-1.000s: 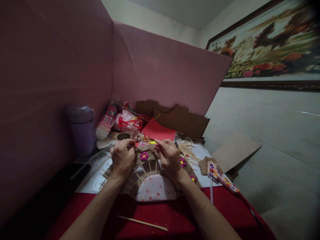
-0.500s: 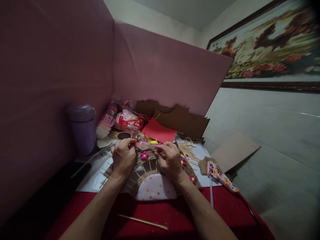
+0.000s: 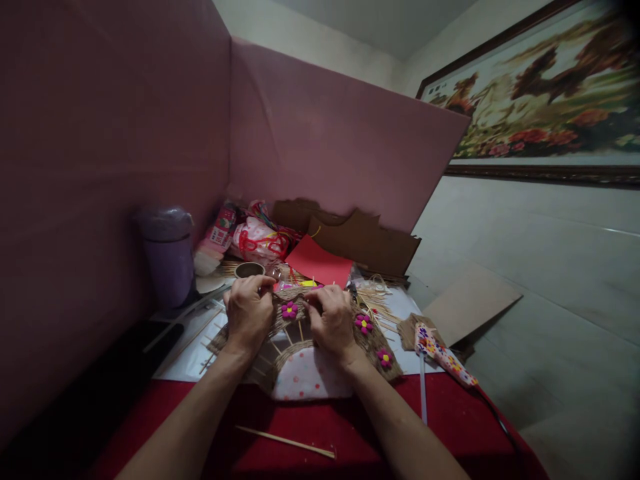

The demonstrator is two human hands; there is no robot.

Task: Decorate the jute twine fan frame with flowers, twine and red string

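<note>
A fan-shaped craft piece [image 3: 320,380] of twine and thin sticks lies before me. Its half-round lower part is white cloth with pinkish dots. Magenta flowers with yellow centres, such as this flower [image 3: 289,310], sit on the twine band. My left hand [image 3: 249,313] is closed in a pinch at the band's upper left edge. My right hand [image 3: 331,320] also pinches, near the middle of the band. A brown length of twine [image 3: 295,297] runs between both sets of fingertips along the top edge. The fingertips partly hide it.
A flower-patterned glue gun [image 3: 443,353] rests at the right on brown card. On the red cloth in front lies a thin stick [image 3: 285,441]. Behind are red paper [image 3: 320,260], a tape roll [image 3: 249,270], torn cardboard [image 3: 363,240] and a purple lidded cup [image 3: 169,263].
My right hand has moved slightly left, toward my left hand, uncovering more of the flower to its right. The left hand keeps its pinch in nearly the same spot.
</note>
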